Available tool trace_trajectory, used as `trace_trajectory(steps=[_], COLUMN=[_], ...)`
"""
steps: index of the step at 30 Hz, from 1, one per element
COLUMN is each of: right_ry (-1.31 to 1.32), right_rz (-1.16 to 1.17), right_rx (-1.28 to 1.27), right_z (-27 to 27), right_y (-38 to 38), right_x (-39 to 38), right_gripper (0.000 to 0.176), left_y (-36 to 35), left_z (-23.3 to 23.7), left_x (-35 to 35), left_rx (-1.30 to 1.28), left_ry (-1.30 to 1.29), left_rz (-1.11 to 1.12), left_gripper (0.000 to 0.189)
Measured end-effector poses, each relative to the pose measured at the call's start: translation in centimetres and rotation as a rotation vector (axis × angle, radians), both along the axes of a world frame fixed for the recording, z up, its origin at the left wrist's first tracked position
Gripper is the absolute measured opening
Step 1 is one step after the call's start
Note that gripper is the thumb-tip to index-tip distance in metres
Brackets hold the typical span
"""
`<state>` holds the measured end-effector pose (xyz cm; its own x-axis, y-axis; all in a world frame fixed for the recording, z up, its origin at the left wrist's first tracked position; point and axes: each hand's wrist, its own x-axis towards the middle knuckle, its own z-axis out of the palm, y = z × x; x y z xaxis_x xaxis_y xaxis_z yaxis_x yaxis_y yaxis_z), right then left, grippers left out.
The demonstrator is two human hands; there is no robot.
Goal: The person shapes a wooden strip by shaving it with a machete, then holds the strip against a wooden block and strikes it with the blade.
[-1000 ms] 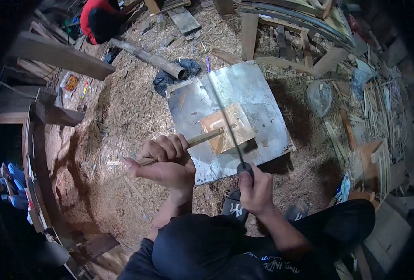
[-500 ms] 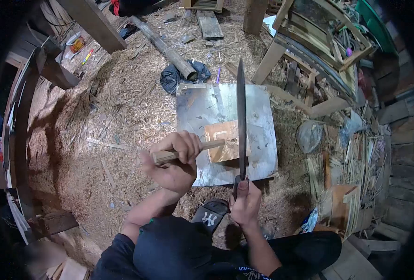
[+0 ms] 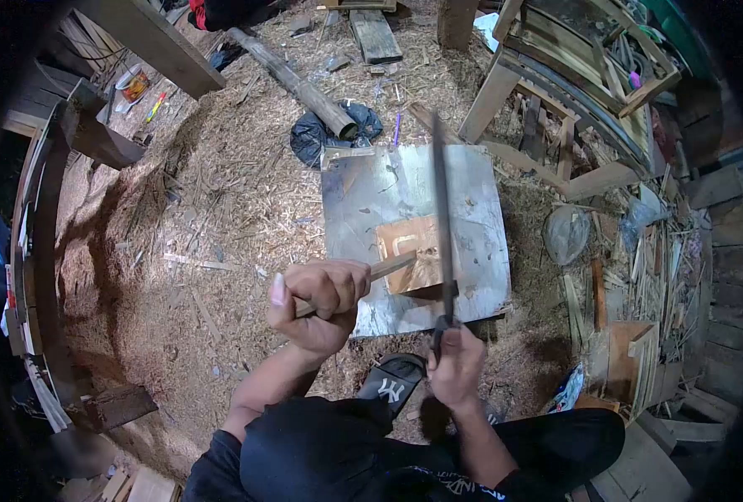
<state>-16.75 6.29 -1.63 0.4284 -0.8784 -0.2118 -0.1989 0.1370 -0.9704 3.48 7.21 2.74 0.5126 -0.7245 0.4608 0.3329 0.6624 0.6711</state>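
My left hand (image 3: 321, 305) is closed around a wooden stick (image 3: 394, 265), thumb pointing up. The stick's far end rests over a square wooden block (image 3: 406, 233), while its near end is mostly hidden in my fist. To the right, my right hand (image 3: 456, 366) grips the dark handle of a machete (image 3: 444, 217). Its long blade points away from me, slightly blurred, and passes over the block's right side, close to the stick's tip. Under the block lies a grey, stained board (image 3: 355, 201).
Wood shavings (image 3: 221, 209) cover the ground. A bamboo pole (image 3: 292, 79) lies on a black plastic bag (image 3: 308, 142) beyond the board. Wooden frames (image 3: 589, 67) stand at the upper right, with wood strips (image 3: 647, 268) below. A cap-like dark item (image 3: 394, 381) is near my knees.
My left hand has turned, so the stick's rear end no longer sticks out toward me. The machete blade has shifted and tilted a little. The whole view has moved slightly.
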Motion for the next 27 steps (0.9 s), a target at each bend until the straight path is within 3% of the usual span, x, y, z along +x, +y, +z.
trace_trajectory(steps=[2,6,9,11,14,15,17,18,19,21,23,27], right_ry=[-0.170,-0.202,0.312,0.284,-0.064,-0.063,-0.223,0.043,0.041,0.164,0.191,-0.055], right_rz=[-0.067,-0.032,0.085,0.074,-0.027,-0.026,-0.073,-0.009,-0.012,0.060,0.080,-0.041], right_rx=[-0.059,-0.003,-0.078,-0.057,-0.038,-0.035,-0.106,-0.391,-0.393,-0.033,-0.056,-0.053], right_z=[0.8,-2.4,-2.6,-1.6,0.1,-0.2,-1.3,-2.0,-2.1,-2.2,-2.3,-0.9], right_y=[0.0,1.4,0.2,0.3,0.4,0.9,2.0,1.2,1.0,1.0,0.9,1.5], right_x=[-0.3,-0.5,0.3,0.2,0.1,0.1,0.2,0.8,0.8,0.9,0.5,0.1], right_gripper=[0.055,0.056,0.060,0.059,0.060,0.060,0.059,0.060,0.060,0.059,0.059,0.059], left_y=[-0.1,-0.3,-0.2,-0.2,-0.1,0.1,0.0,0.0,0.1,0.3,0.3,0.4], left_z=[-0.1,0.4,0.1,-0.2,-0.5,-0.6,-0.6,-0.5,-0.4,-0.2,-0.5,-0.5], left_x=[0.0,-0.5,-0.5,-0.3,-0.1,0.0,0.2,0.3,0.4,0.5,0.6,0.3], left_rx=[-0.001,-0.031,0.018,0.012,0.004,0.008,0.016,0.020,0.019,0.061,0.048,0.049], left_ry=[0.004,-0.034,0.000,0.059,0.123,0.127,0.101,0.077,0.075,0.132,0.146,0.163], left_rz=[0.012,0.016,0.084,0.084,0.099,0.114,0.100,0.087,0.084,0.155,0.153,0.136], left_gripper=[0.061,0.061,0.060,0.059,0.057,0.056,0.056,0.057,0.057,0.056,0.055,0.055])
